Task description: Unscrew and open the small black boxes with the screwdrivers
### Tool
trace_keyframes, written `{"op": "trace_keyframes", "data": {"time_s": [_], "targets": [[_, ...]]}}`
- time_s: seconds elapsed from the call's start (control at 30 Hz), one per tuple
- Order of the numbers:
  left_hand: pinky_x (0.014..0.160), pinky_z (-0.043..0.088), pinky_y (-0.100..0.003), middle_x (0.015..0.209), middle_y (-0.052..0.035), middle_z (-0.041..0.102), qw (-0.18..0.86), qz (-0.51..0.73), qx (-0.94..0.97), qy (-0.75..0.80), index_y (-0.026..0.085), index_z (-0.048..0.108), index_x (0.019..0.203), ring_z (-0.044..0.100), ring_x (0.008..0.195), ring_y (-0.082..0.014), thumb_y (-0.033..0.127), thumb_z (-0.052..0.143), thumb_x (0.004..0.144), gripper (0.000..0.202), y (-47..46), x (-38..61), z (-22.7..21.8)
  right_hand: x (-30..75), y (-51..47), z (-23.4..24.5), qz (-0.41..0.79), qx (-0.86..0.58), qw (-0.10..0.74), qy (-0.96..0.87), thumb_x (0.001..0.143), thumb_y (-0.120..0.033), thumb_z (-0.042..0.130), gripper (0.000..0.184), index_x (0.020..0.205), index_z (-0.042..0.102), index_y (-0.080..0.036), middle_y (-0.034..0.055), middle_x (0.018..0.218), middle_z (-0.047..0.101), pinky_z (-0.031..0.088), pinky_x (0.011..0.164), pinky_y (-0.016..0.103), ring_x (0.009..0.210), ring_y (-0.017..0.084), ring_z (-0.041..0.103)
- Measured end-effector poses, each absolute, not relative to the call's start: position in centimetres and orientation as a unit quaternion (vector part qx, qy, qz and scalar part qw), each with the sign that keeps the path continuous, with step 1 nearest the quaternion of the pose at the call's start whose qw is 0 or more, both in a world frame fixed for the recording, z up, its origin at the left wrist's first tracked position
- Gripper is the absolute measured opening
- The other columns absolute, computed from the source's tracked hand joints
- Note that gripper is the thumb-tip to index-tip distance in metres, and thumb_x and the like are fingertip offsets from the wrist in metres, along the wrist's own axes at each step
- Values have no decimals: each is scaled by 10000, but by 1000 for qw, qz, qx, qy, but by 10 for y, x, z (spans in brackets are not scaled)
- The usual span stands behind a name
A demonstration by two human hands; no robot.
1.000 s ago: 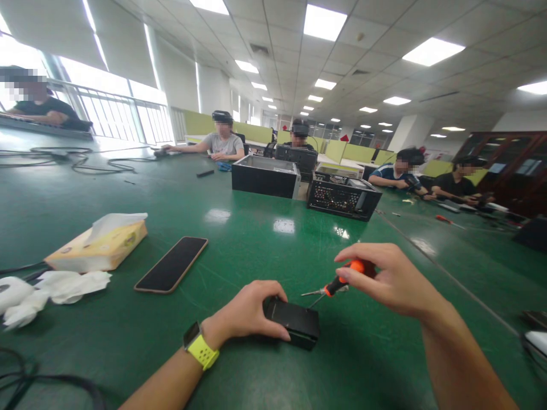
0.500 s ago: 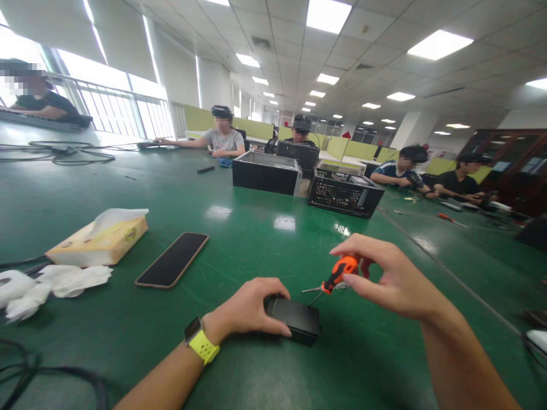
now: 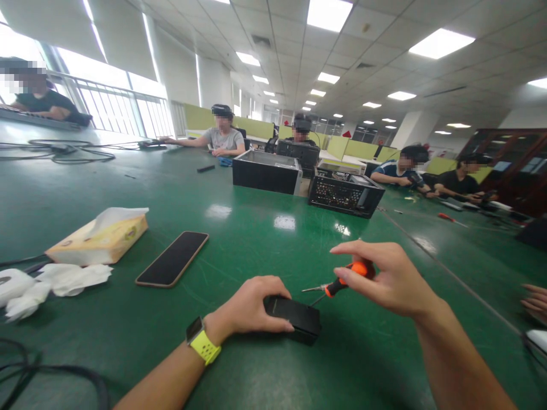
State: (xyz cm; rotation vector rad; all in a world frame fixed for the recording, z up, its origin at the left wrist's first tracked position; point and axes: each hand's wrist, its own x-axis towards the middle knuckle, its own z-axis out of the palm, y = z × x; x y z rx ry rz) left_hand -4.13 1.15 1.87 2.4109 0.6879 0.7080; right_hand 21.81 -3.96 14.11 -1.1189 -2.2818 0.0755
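Observation:
A small black box (image 3: 297,316) lies on the green table (image 3: 256,239) in front of me. My left hand (image 3: 250,307), with a yellow-strapped watch (image 3: 201,343) at the wrist, is closed over the box's left end and holds it down. My right hand (image 3: 387,276) pinches an orange-handled screwdriver (image 3: 344,279) between thumb and fingers. Its metal tip points left and down, just above the box's far edge.
A phone (image 3: 173,258) lies face up to the left, beside a tissue box (image 3: 99,238) and crumpled tissues (image 3: 55,282). Two open black computer cases (image 3: 305,183) stand mid-table. Several people sit around the far side. Another person's fingers (image 3: 536,302) show at the right edge. Cables (image 3: 51,378) lie near left.
The screwdriver's handle has turned and dipped slightly in my right fingers. My left hand and the black box stay put. Another person's fingers have appeared at the right edge.

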Motion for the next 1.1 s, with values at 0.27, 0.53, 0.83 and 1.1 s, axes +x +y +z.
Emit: {"op": "trace_keyframes", "data": {"time_s": [0.27, 0.53, 0.83, 1.1], "targets": [[750, 450, -285, 902, -49, 687, 267, 281, 889, 243, 183, 694, 955, 619, 826, -204, 491, 776, 714, 400, 12, -41, 17, 217, -38, 139, 18, -410, 305, -859, 830, -272, 648, 286, 1107, 653, -200, -34, 667, 610, 419, 536, 224, 536, 94, 511], [732, 441, -272, 892, -40, 677, 303, 284, 874, 254, 175, 683, 928, 612, 806, -199, 528, 800, 665, 456, 12, -39, 15, 218, -38, 140, 16, -413, 308, -857, 844, -319, 645, 253, 1065, 663, -198, -10, 697, 639, 434, 545, 233, 559, 108, 535], [709, 415, -254, 866, -21, 678, 339, 293, 856, 257, 164, 707, 901, 610, 796, -185, 510, 834, 633, 455, 14, -39, 8, 221, -37, 142, 41, -413, 292, -861, 862, -345, 634, 241, 1044, 674, -193, 9, 750, 664, 445, 580, 237, 622, 120, 578], [704, 418, -255, 854, -27, 692, 338, 301, 852, 263, 159, 723, 879, 613, 782, -187, 487, 848, 618, 438, 14, -38, 7, 223, -40, 145, 41, -419, 274, -865, 863, -342, 637, 212, 1005, 685, -193, 14, 780, 698, 452, 593, 237, 637, 123, 604]]}}
